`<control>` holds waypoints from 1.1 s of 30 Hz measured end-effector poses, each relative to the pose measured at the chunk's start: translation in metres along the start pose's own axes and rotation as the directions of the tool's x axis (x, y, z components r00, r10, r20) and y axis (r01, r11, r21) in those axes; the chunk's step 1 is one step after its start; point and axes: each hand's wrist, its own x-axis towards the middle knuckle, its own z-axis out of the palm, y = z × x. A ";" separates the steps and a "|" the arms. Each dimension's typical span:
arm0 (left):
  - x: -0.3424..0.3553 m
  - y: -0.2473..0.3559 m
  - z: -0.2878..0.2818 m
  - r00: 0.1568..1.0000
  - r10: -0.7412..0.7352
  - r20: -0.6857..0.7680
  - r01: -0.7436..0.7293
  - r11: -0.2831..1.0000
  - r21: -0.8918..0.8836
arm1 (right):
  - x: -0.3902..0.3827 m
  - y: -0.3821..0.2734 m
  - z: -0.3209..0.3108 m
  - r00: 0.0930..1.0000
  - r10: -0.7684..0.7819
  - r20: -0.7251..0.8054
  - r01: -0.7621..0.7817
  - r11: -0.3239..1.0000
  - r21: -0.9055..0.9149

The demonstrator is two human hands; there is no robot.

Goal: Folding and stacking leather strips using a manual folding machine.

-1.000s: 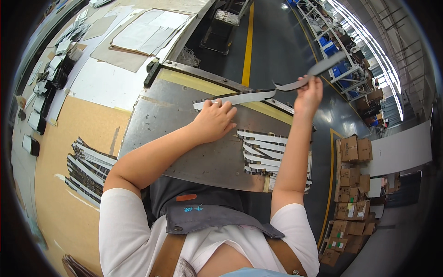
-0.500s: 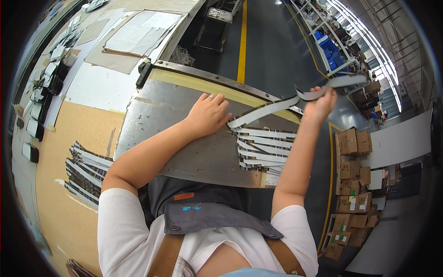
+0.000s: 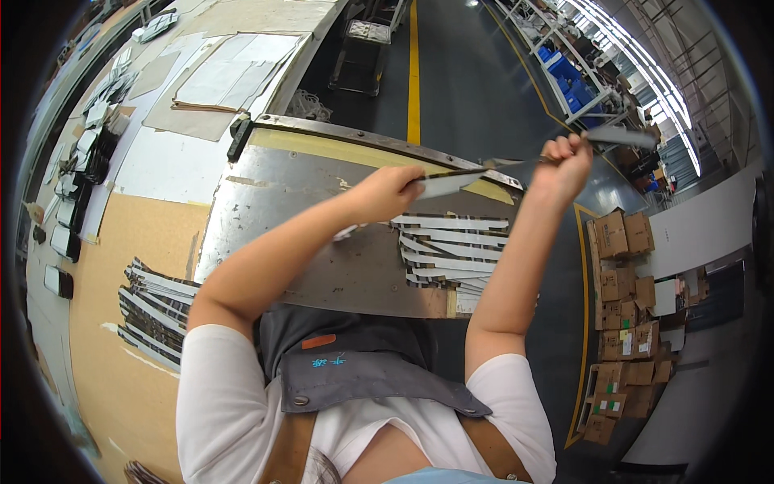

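Above the far edge of the metal work plate (image 3: 278, 242), a thin white-and-dark strip (image 3: 450, 185) is stretched between my two hands. My left hand (image 3: 389, 192) is closed on its left end. Farther right and higher, my right hand (image 3: 564, 168) grips the strip, and a loose grey tail (image 3: 621, 136) sticks out past the fingers, blurred. Under the strip, a pile of similar white strips with dark edges (image 3: 455, 244) lies on the right part of the plate. A small whitish piece shows below my left wrist, too blurred to name.
More strips (image 3: 153, 302) lie on the tan board (image 3: 121, 242) at left. A black block (image 3: 239, 139) sits at the plate's far-left corner. Paper sheets (image 3: 238, 71) cover the far table. Cardboard boxes (image 3: 617, 282) are stacked at right, beyond a yellow floor line.
My left hand has risen off the plate and now grips the strip's left end. The strip has been lifted and pulled straighter; my right hand stays high at the right.
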 end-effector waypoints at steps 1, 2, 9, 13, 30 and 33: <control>-0.007 0.016 -0.022 0.978 -0.006 0.208 -0.003 0.999 0.048 | 0.016 -0.008 -0.019 0.999 0.004 -0.052 -0.003 0.999 0.037; -0.018 0.014 -0.038 0.943 -0.074 0.326 0.007 0.980 0.201 | 0.024 -0.009 -0.026 0.993 -0.080 -0.083 0.076 0.996 -0.057; -0.038 -0.028 -0.059 0.914 -0.306 0.268 0.143 0.859 0.492 | -0.029 0.092 -0.021 0.651 0.444 0.616 0.383 0.508 -0.771; -0.033 -0.036 -0.043 1.000 0.015 -0.014 -0.001 0.706 0.708 | -0.064 0.148 -0.013 0.478 0.539 0.694 0.611 0.363 -0.703; -0.036 -0.066 -0.031 0.987 -0.108 -0.122 0.160 0.518 0.840 | -0.099 0.104 -0.075 0.514 0.481 0.711 0.829 -0.064 -0.556; -0.032 -0.064 -0.032 0.977 -0.172 -0.129 0.202 0.523 0.828 | -0.095 0.106 -0.074 0.511 0.509 0.693 0.827 -0.072 -0.557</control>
